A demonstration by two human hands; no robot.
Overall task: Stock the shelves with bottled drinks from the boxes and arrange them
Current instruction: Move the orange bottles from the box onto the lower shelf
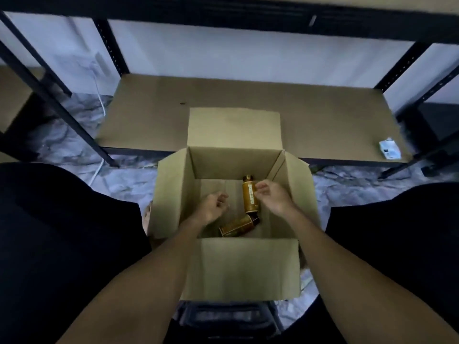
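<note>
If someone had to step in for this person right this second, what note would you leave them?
The left hand is inside the box, fingers loosely curled, holding nothing.
The right hand is in the box too, fingers curled beside the far bottle, with no grip showing yet.
The near bottle lies on the box floor between the wrists. The far bottle also lies flat.
The shelf shows no bottles, only a small white packet at its right end.
Done: the box is open.
Left: lift both bottles out, stand them on the shelf and arrange them.
</note>
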